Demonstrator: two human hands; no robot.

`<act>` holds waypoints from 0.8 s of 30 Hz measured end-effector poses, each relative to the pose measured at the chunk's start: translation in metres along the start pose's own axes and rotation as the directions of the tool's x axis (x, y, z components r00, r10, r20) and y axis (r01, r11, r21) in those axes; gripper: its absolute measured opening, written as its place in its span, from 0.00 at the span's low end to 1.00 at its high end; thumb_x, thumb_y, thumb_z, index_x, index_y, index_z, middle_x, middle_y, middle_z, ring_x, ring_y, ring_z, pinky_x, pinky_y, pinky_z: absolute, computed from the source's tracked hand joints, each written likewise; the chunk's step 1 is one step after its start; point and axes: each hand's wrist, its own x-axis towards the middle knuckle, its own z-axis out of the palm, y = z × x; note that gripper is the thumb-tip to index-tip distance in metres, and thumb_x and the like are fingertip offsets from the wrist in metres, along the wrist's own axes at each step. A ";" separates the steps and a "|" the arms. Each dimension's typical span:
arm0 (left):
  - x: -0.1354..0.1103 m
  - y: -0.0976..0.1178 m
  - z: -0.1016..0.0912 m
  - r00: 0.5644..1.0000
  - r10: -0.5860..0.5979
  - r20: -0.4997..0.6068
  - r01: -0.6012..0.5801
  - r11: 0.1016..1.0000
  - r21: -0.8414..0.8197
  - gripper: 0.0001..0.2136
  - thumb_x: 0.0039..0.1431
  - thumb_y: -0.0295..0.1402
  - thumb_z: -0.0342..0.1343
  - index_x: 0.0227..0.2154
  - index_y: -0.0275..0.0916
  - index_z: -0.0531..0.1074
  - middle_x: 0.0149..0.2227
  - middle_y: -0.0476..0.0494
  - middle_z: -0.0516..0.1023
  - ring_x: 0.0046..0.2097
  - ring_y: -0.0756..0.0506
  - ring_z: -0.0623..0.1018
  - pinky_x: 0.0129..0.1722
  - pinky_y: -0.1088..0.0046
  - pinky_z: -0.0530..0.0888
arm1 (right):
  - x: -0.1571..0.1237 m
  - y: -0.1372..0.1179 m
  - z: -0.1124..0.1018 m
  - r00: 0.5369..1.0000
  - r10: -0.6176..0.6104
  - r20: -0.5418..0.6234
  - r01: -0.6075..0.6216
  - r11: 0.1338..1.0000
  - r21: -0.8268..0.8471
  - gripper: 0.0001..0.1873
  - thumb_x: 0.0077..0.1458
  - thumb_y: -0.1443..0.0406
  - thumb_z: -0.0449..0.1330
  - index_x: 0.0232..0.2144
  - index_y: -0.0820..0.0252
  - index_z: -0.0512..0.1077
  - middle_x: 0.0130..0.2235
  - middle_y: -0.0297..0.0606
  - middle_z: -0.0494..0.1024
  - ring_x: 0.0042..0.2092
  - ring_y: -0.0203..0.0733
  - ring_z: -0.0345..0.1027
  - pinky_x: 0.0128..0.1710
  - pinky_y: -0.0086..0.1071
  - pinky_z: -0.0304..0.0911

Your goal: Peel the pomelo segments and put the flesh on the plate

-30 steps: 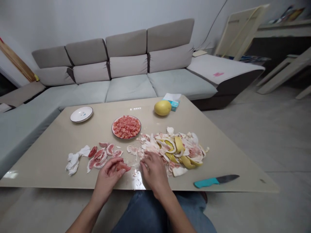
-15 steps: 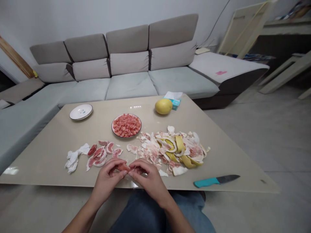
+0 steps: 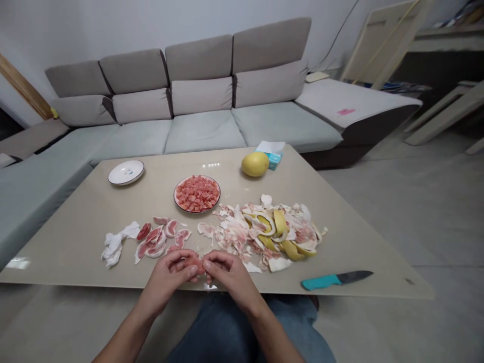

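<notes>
A pink pomelo segment [image 3: 197, 264] is pinched between my left hand [image 3: 169, 276] and my right hand [image 3: 227, 275] at the near edge of the beige table [image 3: 75, 232]. Both hands have fingers curled on it. Just beyond my left hand lie several peeled pink segments [image 3: 157, 237]. A plate of pink pomelo pieces [image 3: 197, 193] stands further back, at the table's middle. A heap of yellow rind and white pith [image 3: 270, 232] spreads to the right of my hands.
A teal-handled knife [image 3: 336, 280] lies at the near right edge. A whole yellow pomelo [image 3: 255, 164] and a tissue pack [image 3: 270, 153] sit at the back. An empty white plate [image 3: 126, 172] is back left, crumpled white tissue [image 3: 115, 242] near left. A grey sofa [image 3: 196, 101] stands behind.
My right hand left the peel heap and came to the left hand, closing on the segment there. Both hands drew slightly nearer to me.
</notes>
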 end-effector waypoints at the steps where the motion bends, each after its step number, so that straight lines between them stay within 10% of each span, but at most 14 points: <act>1: 0.000 0.000 -0.001 1.000 -0.015 0.007 0.015 1.000 -0.019 0.13 0.46 0.35 0.69 0.35 0.40 0.78 0.32 0.45 0.80 0.36 0.44 0.79 0.32 0.74 0.75 | 0.000 0.002 0.000 1.000 0.018 0.006 -0.018 0.999 0.031 0.15 0.49 0.53 0.67 0.29 0.59 0.77 0.27 0.32 0.76 0.26 0.35 0.68 0.29 0.29 0.66; 15: -0.004 0.007 -0.003 0.991 -0.092 0.095 0.102 0.989 -0.109 0.12 0.47 0.35 0.69 0.35 0.39 0.79 0.31 0.46 0.79 0.34 0.49 0.77 0.31 0.78 0.74 | 0.001 0.005 0.001 0.964 0.192 0.185 -0.252 0.884 0.394 0.16 0.45 0.56 0.71 0.27 0.63 0.76 0.22 0.29 0.70 0.22 0.27 0.61 0.26 0.22 0.64; 24: -0.008 0.008 0.002 1.000 -0.016 -0.001 0.015 0.987 -0.158 0.11 0.49 0.34 0.67 0.35 0.37 0.76 0.33 0.46 0.78 0.33 0.50 0.76 0.34 0.77 0.74 | 0.000 0.010 0.013 0.998 0.010 0.064 -0.035 0.917 0.397 0.15 0.53 0.56 0.66 0.33 0.62 0.74 0.28 0.31 0.72 0.28 0.31 0.66 0.32 0.28 0.69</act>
